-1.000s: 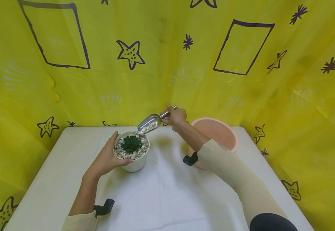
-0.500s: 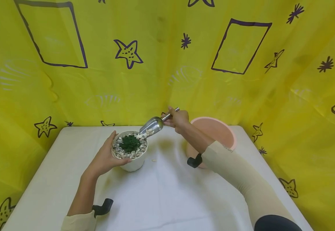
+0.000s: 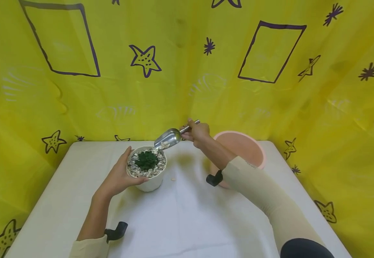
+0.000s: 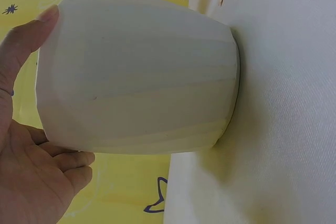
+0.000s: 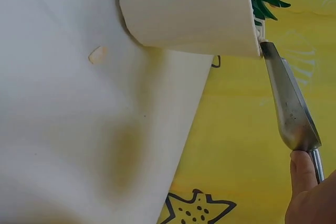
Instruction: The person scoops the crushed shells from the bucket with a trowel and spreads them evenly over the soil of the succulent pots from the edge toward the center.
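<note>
A white flower pot [image 3: 151, 184] stands on the table, holding a green succulent [image 3: 146, 160] ringed by pale pebbles [image 3: 154, 172]. My left hand [image 3: 118, 178] grips its rim from the left, thumb on the near side and fingers round the back, as the left wrist view shows. With my right hand [image 3: 198, 133] I hold a metal scoop [image 3: 173, 137] by its handle. The scoop tilts down toward the pot, its lip right at the back right rim. Some pebbles lie near that lip; in the right wrist view the scoop's underside [image 5: 289, 108] hides them.
Behind my right forearm is a large pink tub [image 3: 238, 141], partly covered by the sleeve. One loose pebble [image 5: 97, 54] lies on the white-covered table [image 3: 180, 222], right of the pot. A yellow patterned curtain [image 3: 174, 89] hangs along the table's back and sides.
The scoop has shifted slightly at the rim, and fewer pebbles show in it than a second ago. My left hand keeps its hold on the flower pot, which stays in place.
</note>
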A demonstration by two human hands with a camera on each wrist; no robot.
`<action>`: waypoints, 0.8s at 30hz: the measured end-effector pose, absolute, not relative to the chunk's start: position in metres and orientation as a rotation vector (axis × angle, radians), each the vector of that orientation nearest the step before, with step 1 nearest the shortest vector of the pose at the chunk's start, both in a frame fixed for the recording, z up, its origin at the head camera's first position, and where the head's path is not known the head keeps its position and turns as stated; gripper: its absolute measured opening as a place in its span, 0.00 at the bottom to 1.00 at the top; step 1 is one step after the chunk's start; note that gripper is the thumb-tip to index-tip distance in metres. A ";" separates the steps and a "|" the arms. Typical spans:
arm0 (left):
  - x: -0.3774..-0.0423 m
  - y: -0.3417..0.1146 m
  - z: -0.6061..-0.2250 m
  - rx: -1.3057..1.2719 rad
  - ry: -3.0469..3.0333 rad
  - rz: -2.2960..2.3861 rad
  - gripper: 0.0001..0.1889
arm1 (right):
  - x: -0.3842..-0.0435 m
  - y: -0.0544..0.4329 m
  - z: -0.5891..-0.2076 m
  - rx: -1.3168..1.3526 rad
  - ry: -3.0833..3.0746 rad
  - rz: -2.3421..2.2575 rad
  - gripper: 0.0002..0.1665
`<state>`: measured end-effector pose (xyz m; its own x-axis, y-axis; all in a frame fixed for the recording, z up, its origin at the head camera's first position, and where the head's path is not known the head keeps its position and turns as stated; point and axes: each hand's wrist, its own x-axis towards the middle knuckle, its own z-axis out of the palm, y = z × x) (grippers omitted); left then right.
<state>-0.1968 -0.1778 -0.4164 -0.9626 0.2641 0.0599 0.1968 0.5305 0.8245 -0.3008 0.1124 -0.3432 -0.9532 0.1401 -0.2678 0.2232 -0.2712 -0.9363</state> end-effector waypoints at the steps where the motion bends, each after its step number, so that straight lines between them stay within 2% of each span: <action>1: -0.197 -0.177 -0.417 0.404 2.682 1.434 0.70 | -0.301 0.111 -0.343 0.460 1.861 -2.425 0.18; 24: -0.198 -0.179 -0.417 0.399 2.669 1.455 0.70 | -0.302 0.072 -0.336 0.284 1.838 -2.477 0.17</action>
